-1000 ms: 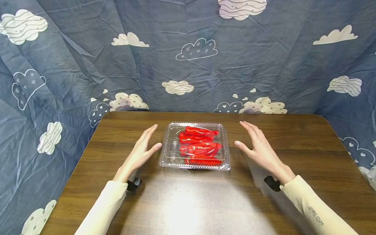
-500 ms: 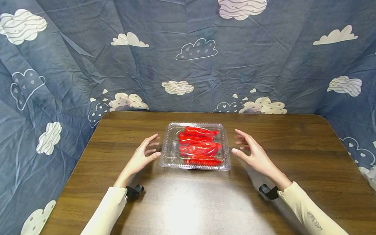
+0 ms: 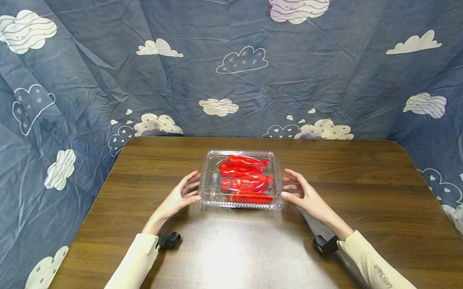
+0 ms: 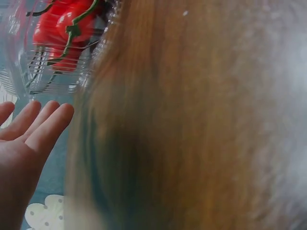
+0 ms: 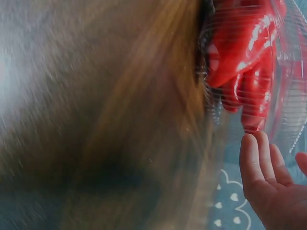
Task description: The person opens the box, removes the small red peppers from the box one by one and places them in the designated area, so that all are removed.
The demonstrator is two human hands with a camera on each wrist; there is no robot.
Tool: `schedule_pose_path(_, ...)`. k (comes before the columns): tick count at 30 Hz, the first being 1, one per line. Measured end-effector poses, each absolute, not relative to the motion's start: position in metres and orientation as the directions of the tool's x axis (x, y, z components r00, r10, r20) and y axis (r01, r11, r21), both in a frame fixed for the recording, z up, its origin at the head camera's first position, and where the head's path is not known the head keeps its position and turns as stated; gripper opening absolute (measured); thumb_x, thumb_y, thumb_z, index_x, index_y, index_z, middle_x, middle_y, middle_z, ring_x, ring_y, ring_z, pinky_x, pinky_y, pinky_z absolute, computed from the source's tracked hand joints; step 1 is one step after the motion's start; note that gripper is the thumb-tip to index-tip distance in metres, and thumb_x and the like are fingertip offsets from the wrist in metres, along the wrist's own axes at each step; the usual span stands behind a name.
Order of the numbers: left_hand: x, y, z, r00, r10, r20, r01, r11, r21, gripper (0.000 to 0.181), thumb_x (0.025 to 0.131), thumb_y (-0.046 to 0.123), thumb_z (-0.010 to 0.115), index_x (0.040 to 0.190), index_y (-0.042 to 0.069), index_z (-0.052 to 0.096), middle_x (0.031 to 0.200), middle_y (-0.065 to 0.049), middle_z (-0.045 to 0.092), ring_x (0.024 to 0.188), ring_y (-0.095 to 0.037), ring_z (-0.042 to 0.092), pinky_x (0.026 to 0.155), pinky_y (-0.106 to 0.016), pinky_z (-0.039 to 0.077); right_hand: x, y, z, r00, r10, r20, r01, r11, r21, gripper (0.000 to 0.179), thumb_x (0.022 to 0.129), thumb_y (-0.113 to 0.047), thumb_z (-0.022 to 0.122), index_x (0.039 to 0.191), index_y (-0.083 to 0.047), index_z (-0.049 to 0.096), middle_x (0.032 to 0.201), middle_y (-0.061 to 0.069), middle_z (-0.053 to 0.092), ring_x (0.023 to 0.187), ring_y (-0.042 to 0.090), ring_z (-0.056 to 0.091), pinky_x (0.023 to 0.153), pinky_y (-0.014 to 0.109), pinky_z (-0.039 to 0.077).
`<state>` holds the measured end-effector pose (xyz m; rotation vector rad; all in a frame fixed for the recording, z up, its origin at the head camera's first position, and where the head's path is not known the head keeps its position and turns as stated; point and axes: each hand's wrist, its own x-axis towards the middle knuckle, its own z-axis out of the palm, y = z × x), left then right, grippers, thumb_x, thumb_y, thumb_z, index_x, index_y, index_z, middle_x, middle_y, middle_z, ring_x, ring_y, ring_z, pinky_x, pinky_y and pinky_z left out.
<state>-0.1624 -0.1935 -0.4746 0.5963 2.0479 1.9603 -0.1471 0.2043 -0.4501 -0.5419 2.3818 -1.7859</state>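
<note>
A clear plastic clamshell box (image 3: pixel 211 189) sits on the wooden table, its ribbed lid closed over several long red peppers (image 3: pixel 247 183). Green stems (image 4: pixel 73 29) show through the plastic in the left wrist view. At the box's left side is my left hand (image 3: pixel 177 198), thumb tip right at the near left corner and the other fingers spread along the edge. My right hand (image 3: pixel 308 200) mirrors it on the right side, with thumb and fingertips at the rim. In the right wrist view its fingers (image 5: pixel 249 158) reach just to the box's end wall.
The brown table (image 3: pixel 360 178) has a bright glare in front of the box. Behind and beside it hangs a blue cloth (image 3: pixel 241 94) with white clouds. Black wrist cameras (image 3: pixel 169 241) are strapped under both sleeved forearms.
Both hands have moved inward and toward the near side, from apart at either side to right at the box's edges. Their fingers have bent slightly. The box has not moved.
</note>
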Motion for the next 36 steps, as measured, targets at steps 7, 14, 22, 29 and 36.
schedule_pose_path(7, -0.159, -0.191, -0.479, -0.887, 0.457, 0.072, 0.067, -0.028, 0.997, 0.079, 0.084, -0.005, 0.065, 0.148, -0.007, 0.018, 0.15, -0.03, 0.021, 0.134, -0.045, 0.026, 0.107, -0.039, 0.033, -0.142, 0.202, -0.457, -0.929, -0.366, 0.056, -0.128, 0.177, -0.976, 0.067, 0.089, -0.002, 0.061, 0.145, 0.007, 0.024, 0.133, 0.032, 0.041, 0.113, 0.037, 0.05, 0.085, 0.023, 0.049)
schedule_pose_path(14, -0.158, -0.19, -0.483, -0.894, 0.444, 0.056, 0.032, -0.061, 0.998, 0.08, 0.082, -0.003, 0.068, 0.147, -0.005, 0.021, 0.15, -0.029, 0.023, 0.134, -0.045, 0.027, 0.105, -0.035, 0.036, -0.14, 0.198, -0.459, -0.931, -0.365, 0.021, -0.059, 0.094, -0.994, 0.062, 0.091, -0.001, 0.057, 0.143, 0.012, 0.026, 0.133, 0.034, 0.04, 0.108, 0.015, 0.055, 0.087, 0.021, 0.047)
schedule_pose_path(22, -0.157, -0.188, -0.485, -0.891, 0.449, 0.058, -0.012, -0.152, 0.988, 0.085, 0.079, -0.005, 0.069, 0.146, -0.006, 0.017, 0.151, -0.028, 0.018, 0.134, -0.039, 0.028, 0.105, -0.033, 0.037, -0.141, 0.196, -0.46, -0.936, -0.352, -0.015, 0.036, -0.054, -0.998, 0.058, 0.093, 0.002, 0.052, 0.141, 0.015, 0.022, 0.132, 0.033, 0.038, 0.104, 0.008, 0.057, 0.087, 0.023, 0.049)
schedule_pose_path(29, -0.157, -0.187, -0.488, -0.89, 0.449, 0.073, -0.011, -0.18, 0.984, 0.081, 0.079, -0.008, 0.067, 0.143, -0.008, 0.016, 0.15, -0.03, 0.017, 0.128, -0.021, 0.04, 0.104, -0.033, 0.038, -0.141, 0.195, -0.46, -0.943, -0.331, -0.034, 0.069, -0.095, -0.993, 0.057, 0.093, 0.002, 0.051, 0.141, 0.015, 0.023, 0.129, 0.026, 0.042, 0.104, 0.008, 0.057, 0.088, 0.025, 0.05)
schedule_pose_path(36, -0.156, -0.188, -0.488, -0.889, 0.452, 0.071, -0.02, -0.193, 0.981, 0.079, 0.08, -0.006, 0.068, 0.139, -0.01, 0.016, 0.147, -0.03, 0.021, 0.125, -0.018, 0.043, 0.104, -0.033, 0.037, -0.139, 0.195, -0.459, -0.946, -0.324, -0.033, 0.072, -0.11, -0.991, 0.055, 0.094, 0.002, 0.051, 0.14, 0.015, 0.024, 0.129, 0.025, 0.043, 0.104, 0.009, 0.057, 0.087, 0.026, 0.05)
